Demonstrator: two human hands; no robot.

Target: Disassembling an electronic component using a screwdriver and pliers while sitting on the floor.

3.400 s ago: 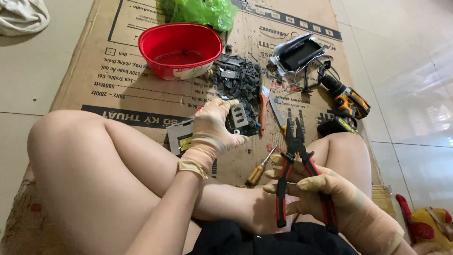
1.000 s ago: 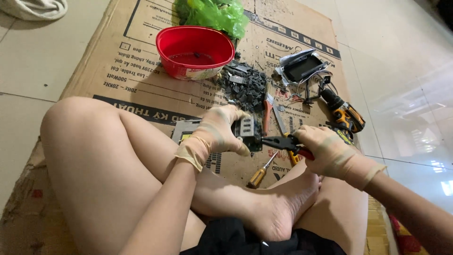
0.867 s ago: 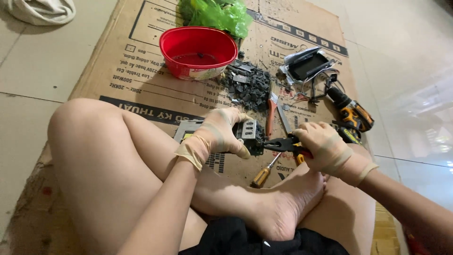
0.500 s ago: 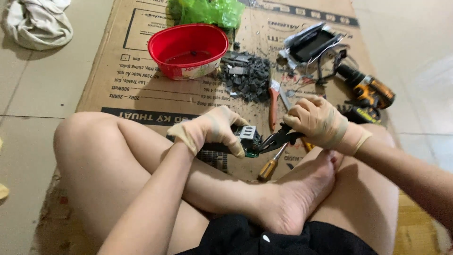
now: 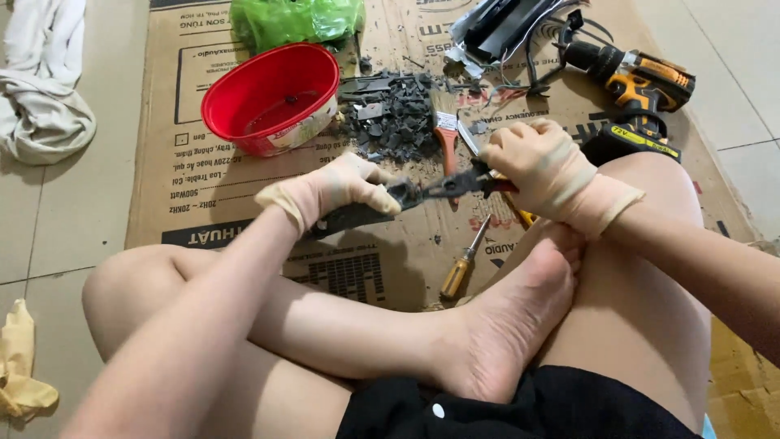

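I sit cross-legged on a flattened cardboard sheet (image 5: pixel 203 187), both hands in beige gloves. My left hand (image 5: pixel 337 189) grips a flat dark grey part (image 5: pixel 357 216) held out over the cardboard. My right hand (image 5: pixel 540 167) is closed on the red handles of pliers (image 5: pixel 459 182), whose dark jaws bite the right end of that part. A screwdriver with an amber handle (image 5: pixel 463 264) lies on the cardboard just below the pliers, near my foot.
A red plastic bowl (image 5: pixel 272 97) stands at the back left, a green plastic bag (image 5: pixel 296 18) behind it. A heap of dark broken pieces (image 5: pixel 398 114) lies mid-back. A yellow and black cordless drill (image 5: pixel 638 85) and a black casing (image 5: pixel 508 24) lie right. A white cloth (image 5: pixel 45 89) rests on the tiles.
My right hand lifted the pliers from my lap up to the part in my left hand, and the jaws closed on it. The view tilted lower and nearer.
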